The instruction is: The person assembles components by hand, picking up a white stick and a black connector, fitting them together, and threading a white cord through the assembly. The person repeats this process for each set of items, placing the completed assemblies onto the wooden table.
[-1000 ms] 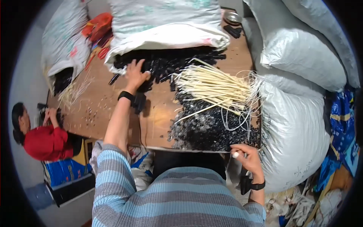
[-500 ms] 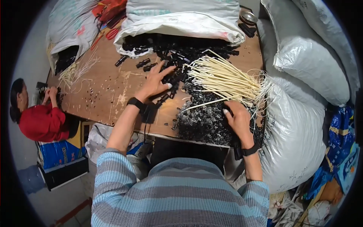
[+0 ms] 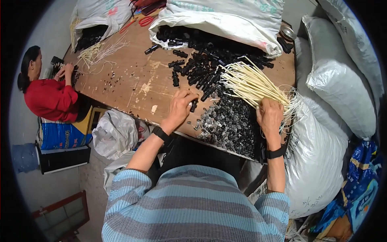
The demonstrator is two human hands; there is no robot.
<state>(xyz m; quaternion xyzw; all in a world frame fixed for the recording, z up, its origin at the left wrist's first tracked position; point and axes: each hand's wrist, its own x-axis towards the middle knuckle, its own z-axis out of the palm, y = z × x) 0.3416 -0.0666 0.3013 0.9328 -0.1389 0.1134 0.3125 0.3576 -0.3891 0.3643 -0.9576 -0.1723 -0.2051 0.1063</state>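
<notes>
My left hand (image 3: 181, 108) is closed on a short black tubular plastic piece (image 3: 194, 106), held over the near part of the table beside the heap of small clear-and-black bits (image 3: 229, 125). Beyond it lies a pile of the same black tubular pieces (image 3: 201, 68). At the near edge of a bundle of thin cream sticks with white string ends (image 3: 252, 82), my right hand (image 3: 270, 115) has its fingers curled together and pointing down. Whatever lies between those fingertips is hidden.
A white woven sack (image 3: 221, 24) spills black pieces at the back; red scissors (image 3: 146, 21) lie left of it. Full white sacks (image 3: 318, 161) crowd the right side. A metal bowl (image 3: 288, 33) sits far right. A person in red (image 3: 50, 99) works at the left end.
My left hand has drawn back toward me from the black pile and now holds one piece. My right hand has moved up from the small bits to the stick bundle. The view has shifted.
</notes>
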